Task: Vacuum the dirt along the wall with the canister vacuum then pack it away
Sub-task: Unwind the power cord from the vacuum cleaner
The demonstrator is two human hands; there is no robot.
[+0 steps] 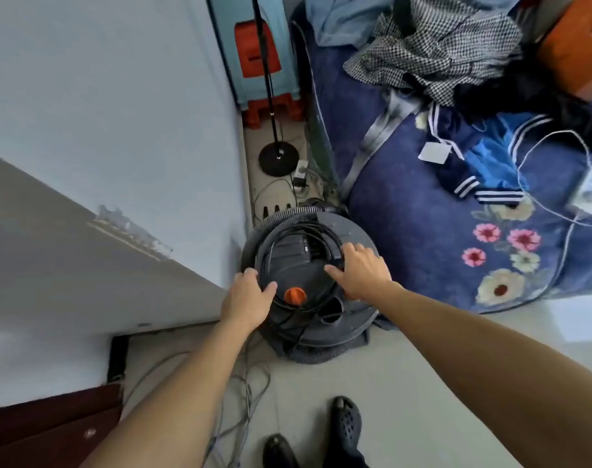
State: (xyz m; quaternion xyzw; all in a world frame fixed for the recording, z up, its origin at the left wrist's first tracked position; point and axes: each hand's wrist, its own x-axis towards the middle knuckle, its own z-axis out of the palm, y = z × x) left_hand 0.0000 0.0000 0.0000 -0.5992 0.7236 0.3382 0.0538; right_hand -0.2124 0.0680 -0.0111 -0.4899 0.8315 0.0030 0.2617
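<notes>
Standing upright on the pale tiled floor point(406, 393), the canister vacuum point(308, 282) sits in the gap between the light blue wall point(119, 113) and the bed point(439, 214). No brand name or writing can be read on it, as its dark lid is blurred.

Left of the vacuum, a grey panel point(68, 265) leans out from the wall, with a dark brown wooden piece point(51, 427) below it and loose thin cables point(240, 393) trailing on the floor.

The left hand point(245, 300) rests on the vacuum's left rim, its grip curled loosely over the coiled black cord point(321, 231) and ribbed hose point(250, 238) without visibly clamping either. An orange knob point(295, 296) sits on the lid between the hands. The right hand point(362, 271) lies flat on the right side of the lid, fingers apart, touching the cord.

Behind the vacuum stand a black lamp base point(278, 160) and stacked plastic stools point(257, 55). Right of it, the bed's blue floral cover carries heaped clothes point(439, 49) and a white charger cable point(541, 184). Dark clogs point(347, 420) show below.
</notes>
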